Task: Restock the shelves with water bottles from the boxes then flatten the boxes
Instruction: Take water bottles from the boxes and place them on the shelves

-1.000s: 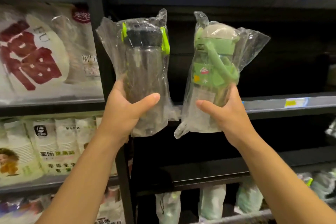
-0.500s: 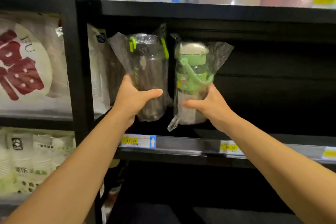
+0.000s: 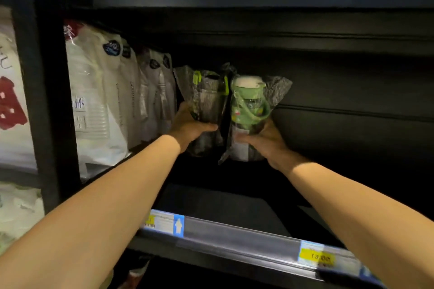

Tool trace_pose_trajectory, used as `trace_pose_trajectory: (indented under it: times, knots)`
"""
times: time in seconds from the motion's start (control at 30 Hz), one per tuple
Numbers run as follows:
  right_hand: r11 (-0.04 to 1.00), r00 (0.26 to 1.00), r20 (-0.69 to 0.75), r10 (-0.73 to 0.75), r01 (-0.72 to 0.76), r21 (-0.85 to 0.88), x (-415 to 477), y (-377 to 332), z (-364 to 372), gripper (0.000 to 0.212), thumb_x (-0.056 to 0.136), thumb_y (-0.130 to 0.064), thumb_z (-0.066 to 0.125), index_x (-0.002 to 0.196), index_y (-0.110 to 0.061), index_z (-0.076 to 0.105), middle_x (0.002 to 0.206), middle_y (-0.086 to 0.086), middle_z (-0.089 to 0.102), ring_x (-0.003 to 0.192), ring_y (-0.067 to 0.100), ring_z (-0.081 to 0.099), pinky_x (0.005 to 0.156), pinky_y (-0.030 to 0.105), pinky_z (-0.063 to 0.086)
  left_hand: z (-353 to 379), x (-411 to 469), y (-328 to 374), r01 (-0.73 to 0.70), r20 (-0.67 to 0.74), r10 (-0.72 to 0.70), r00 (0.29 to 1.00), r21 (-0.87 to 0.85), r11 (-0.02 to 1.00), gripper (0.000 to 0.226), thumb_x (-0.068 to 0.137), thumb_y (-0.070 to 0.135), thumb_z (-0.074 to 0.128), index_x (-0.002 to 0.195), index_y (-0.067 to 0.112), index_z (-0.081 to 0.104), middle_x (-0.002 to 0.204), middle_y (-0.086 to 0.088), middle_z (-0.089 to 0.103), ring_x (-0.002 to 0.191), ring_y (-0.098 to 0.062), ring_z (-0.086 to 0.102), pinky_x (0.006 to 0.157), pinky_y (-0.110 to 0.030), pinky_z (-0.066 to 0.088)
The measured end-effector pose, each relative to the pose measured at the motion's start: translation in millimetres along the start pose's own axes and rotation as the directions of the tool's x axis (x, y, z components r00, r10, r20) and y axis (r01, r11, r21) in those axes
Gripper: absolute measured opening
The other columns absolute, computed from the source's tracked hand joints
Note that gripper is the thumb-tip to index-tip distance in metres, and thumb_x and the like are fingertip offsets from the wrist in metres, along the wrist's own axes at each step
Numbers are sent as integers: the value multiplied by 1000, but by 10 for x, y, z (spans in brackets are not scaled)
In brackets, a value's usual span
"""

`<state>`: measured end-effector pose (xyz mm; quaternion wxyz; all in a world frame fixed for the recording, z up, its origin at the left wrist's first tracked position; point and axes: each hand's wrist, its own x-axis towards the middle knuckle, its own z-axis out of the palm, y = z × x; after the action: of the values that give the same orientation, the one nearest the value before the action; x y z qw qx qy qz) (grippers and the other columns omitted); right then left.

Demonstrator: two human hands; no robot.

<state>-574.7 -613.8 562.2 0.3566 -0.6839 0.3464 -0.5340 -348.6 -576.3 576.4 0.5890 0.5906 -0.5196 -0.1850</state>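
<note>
Centre of frame, deep in the black shelf: L grip clenched round clear bagged bottle; R grip grasped green bagged bottle. Bottles upright, touching, just right of white packs.

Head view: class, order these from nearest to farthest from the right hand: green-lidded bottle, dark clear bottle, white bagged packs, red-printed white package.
1. Green-lidded wrapped bottle, gripped in the right hand.
2. Dark clear wrapped bottle, just left.
3. White bagged packs, farther left.
4. Red-printed white package, far left edge.
</note>
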Motion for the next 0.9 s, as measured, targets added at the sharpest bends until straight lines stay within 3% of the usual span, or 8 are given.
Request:
trace_pose_trajectory:
  times: [0.13, 0.3, 0.43, 0.53, 0.63, 0.77, 0.9]
  knots:
    - [998, 999, -3, 39, -39, -57, 163, 198, 79, 79, 68, -3, 94, 137, -13, 57, 127, 2, 69, 115, 17, 66, 96, 28, 55, 171, 275, -167, -24, -47, 25, 999, 19, 1000, 108, 51, 25, 103, 142, 21, 46, 120, 12, 56, 115, -11, 51, 98, -27, 42]
    - [992, 997, -6, 81, -81, -94, 350, 396, 124, 84, 68, -9, 95, 141, -13, 54, 136, 7, 64, 125, 23, 62, 108, 44, 50, 246, 441, -399, 1, -6, -1, 1000, 37, 999, 114, 51, 23, 104, 147, 21, 42, 139, -2, 60, 130, -23, 55, 114, -42, 44]
    - [992, 995, -5, 105, -105, -72, 412, 531, 170, 76, 69, -11, 96, 133, -15, 56, 133, 7, 67, 120, 21, 65, 104, 36, 52, 244, 485, -538, 8, 59, -12, 998, 57, 998, 113, 56, 22, 102, 151, 22, 39, 138, 3, 57, 130, -20, 53, 107, -31, 42]
    - [991, 995, 3, 103, -102, -82, 408, 596, 218, 72, 69, -11, 95, 126, -24, 54, 131, 4, 67, 114, 15, 64, 95, 26, 50, 221, 487, -560, 16, 91, -21, 996, 53, 998, 113, 60, 22, 101, 153, 22, 37, 139, 4, 56, 130, -19, 52, 108, -32, 42]
    - [982, 988, 22, 154, -151, -111, 420, 582, 214, 81, 70, -16, 96, 137, -19, 50, 139, 4, 61, 124, 18, 60, 105, 33, 49, 199, 454, -533, 41, 117, -49, 992, 71, 997, 108, 65, 21, 99, 154, 19, 38, 147, -2, 56, 135, -23, 52, 116, -40, 41]
    - [959, 973, 30, 227, -219, -181, 390, 523, 186, 106, 69, -26, 97, 154, -14, 34, 152, 5, 49, 138, 24, 50, 114, 39, 44, 190, 376, -461, 95, 108, -112, 988, 150, 984, 106, 68, 30, 97, 156, 17, 38, 152, -3, 52, 139, -24, 49, 110, -29, 39]
    - [916, 956, 4, 293, -280, -287, 284, 408, 125, 117, 67, -42, 96, 156, -12, 27, 157, 8, 42, 142, 29, 45, 115, 46, 43, 144, 225, -359, 133, 128, -177, 976, 291, 947, 115, 69, 40, 95, 157, 8, 27, 155, -8, 47, 142, -29, 46, 107, -32, 40]
